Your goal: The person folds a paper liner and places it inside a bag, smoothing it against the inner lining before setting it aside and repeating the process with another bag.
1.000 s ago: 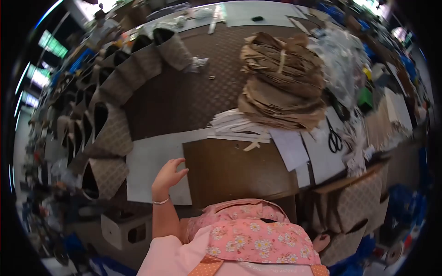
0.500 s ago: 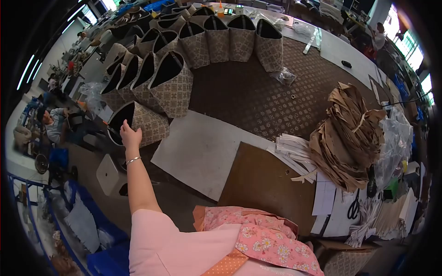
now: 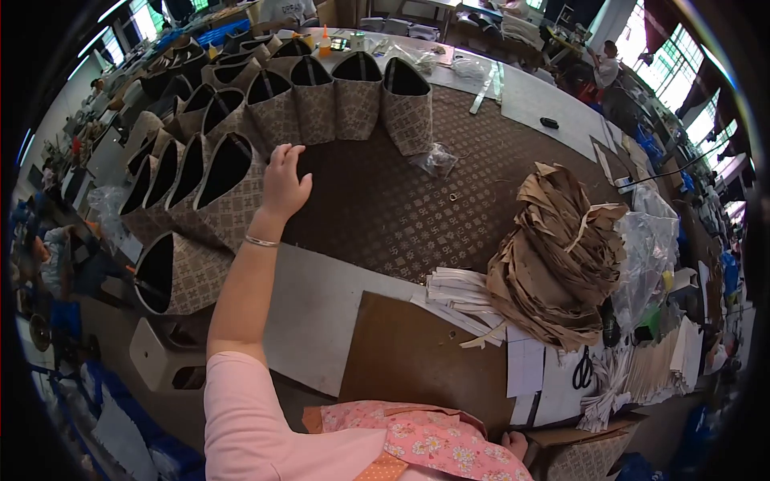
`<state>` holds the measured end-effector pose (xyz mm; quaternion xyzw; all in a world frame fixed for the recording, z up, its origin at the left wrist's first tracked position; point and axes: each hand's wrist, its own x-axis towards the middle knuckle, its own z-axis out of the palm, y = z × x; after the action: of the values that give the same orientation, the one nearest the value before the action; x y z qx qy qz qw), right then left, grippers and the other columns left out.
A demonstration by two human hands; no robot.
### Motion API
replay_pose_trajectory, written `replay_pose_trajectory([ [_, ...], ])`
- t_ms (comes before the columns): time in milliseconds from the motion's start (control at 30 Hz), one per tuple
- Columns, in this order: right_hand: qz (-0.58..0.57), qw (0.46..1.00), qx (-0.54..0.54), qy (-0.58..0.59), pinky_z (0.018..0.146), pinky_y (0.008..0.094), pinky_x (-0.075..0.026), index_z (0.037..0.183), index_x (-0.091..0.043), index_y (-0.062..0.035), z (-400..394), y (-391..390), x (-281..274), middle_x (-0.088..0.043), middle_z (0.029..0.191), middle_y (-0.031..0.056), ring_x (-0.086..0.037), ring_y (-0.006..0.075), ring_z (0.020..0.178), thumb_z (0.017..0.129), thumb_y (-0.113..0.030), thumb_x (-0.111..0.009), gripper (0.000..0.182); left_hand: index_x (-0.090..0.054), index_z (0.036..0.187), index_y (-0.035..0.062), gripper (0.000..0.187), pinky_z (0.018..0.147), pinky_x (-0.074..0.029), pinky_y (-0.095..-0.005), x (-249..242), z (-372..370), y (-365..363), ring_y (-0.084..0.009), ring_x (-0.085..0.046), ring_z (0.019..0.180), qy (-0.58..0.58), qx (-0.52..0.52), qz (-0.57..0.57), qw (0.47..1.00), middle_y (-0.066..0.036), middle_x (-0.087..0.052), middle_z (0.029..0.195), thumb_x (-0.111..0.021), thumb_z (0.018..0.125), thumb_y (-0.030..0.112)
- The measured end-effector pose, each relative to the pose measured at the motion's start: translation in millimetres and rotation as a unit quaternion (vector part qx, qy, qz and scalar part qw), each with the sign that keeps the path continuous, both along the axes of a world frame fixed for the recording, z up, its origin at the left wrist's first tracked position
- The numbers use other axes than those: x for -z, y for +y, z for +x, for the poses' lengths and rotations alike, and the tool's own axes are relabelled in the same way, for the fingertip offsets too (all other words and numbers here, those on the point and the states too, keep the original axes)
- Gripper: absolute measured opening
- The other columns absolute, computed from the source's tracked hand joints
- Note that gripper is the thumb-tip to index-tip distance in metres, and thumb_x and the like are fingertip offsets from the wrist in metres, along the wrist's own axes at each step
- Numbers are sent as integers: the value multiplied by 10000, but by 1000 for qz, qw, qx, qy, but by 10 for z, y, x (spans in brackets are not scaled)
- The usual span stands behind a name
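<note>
My left hand (image 3: 286, 183) is raised over the brown patterned sheet (image 3: 377, 192) with nothing in it, thumb apart from the fingers. It overlaps the right edge of a beige patterned bag (image 3: 249, 199) with a black inside. Another such bag (image 3: 200, 276) lies tilted at the near left edge of the table, below my forearm. More bags (image 3: 405, 120) stand mouth up in a curved row behind my hand. Only a bit of my right hand (image 3: 515, 443) shows at the lower edge, beside the pink flowered cloth (image 3: 449, 441); its fingers are mostly hidden.
A heap of brown paper (image 3: 553, 256) sits at the right beside clear plastic (image 3: 650, 256) and white strips (image 3: 461, 290). Black scissors (image 3: 583, 370) lie near the front right. A brown board (image 3: 425, 353) covers the near table. A stool (image 3: 160, 357) stands at left.
My left hand has left the tilted bag at the near left and moved up and right. The view has turned, shifting things left and down. Part of my right hand has appeared.
</note>
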<state>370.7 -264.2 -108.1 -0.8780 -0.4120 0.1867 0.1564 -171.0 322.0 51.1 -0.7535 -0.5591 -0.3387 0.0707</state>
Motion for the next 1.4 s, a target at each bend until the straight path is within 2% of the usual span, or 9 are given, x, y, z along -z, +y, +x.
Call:
replay_pose_trajectory([
  [167, -3, 998, -10, 70, 461, 407, -335, 530, -473, 23, -134, 496, 89, -407, 484, 171, -430, 272, 433, 802, -232, -723, 448, -381, 1421, 98, 703, 1082, -344, -496, -188, 873, 922, -353, -288, 1397, 19, -26, -199, 980, -187, -281, 1491, -673, 856, 397],
  [600, -104, 975, -35, 193, 478, 340, -426, 588, -584, -24, 62, 2139, 980, -556, 546, 116, -543, 202, 462, 837, -355, -725, 438, -226, 1538, 277, 1035, 1129, -111, -642, -389, 956, 3331, -395, -193, 1452, -3, -340, -304, 890, -188, -190, 1582, -402, 723, 890],
  [667, -143, 967, -22, 208, 483, 336, -435, 598, -590, -25, 416, 2159, 1019, -565, 556, 112, -552, 200, 470, 839, -361, -723, 434, -210, 1543, 286, 1072, 1122, -66, -666, 473, 189, 4348, -412, -228, 1439, -13, -245, -306, 920, -197, -217, 1572, -351, 695, 926],
  [767, -212, 946, -2, 245, 492, 331, -449, 613, -598, -28, 1013, 1926, 936, -578, 571, 107, -565, 197, 483, 840, -371, -720, 429, -181, 1548, 289, 1125, 1106, -18, -697, -24, 1160, 3682, -418, -242, 1435, 18, -240, -345, 907, -205, -282, 1546, -299, 655, 963],
  [833, -259, 927, 4, 271, 498, 327, -458, 623, -603, -30, 1454, 1723, 844, -586, 580, 103, -574, 195, 492, 842, -377, -718, 426, -268, 1529, 248, 1130, 1104, -47, -703, 119, 1493, 3760, -411, -266, 1427, 47, -216, -351, 910, -198, -302, 1539, -341, 650, 955],
  [900, -297, 908, 13, 295, 504, 324, -467, 633, -609, -32, 1859, 1532, 713, -595, 590, 100, -582, 193, 501, 843, -383, -716, 423, -559, 1347, 114, 749, 1065, -181, -727, -46, 1945, 3541, -408, -405, 1353, 114, -225, -383, 889, -194, -385, 1495, -608, 786, 608],
  [1067, -350, 867, 53, 351, 518, 315, -490, 659, -622, -36, 2095, 1483, 333, -616, 615, 91, -604, 189, 522, 846, -399, -711, 418, -651, 1207, 40, 402, 992, -385, -636, 283, 1505, 3726, -362, -550, 1228, 114, -234, -399, 879, -199, -575, 1315, -592, 812, 86],
  [1167, -361, 838, 73, 403, 527, 310, -503, 674, -630, -39, -380, 2127, 527, -629, 629, 86, -617, 186, 535, 848, -409, -708, 416, -645, 1094, -82, 362, 923, -511, -396, 434, 1029, 3422, -389, -591, 1127, 198, -187, -327, 905, -264, -602, 1209, -630, 784, 104],
  [1400, -325, 800, 86, 497, 494, 268, -530, 713, -668, -56, -343, 2115, 386, -675, 656, 53, -650, 155, 534, 871, -523, -653, 494, -584, 782, -77, 226, 814, -492, -444, 227, 419, 1130, -409, -605, 930, 143, -63, -290, 944, -217, -565, 990, -674, 636, 71],
])
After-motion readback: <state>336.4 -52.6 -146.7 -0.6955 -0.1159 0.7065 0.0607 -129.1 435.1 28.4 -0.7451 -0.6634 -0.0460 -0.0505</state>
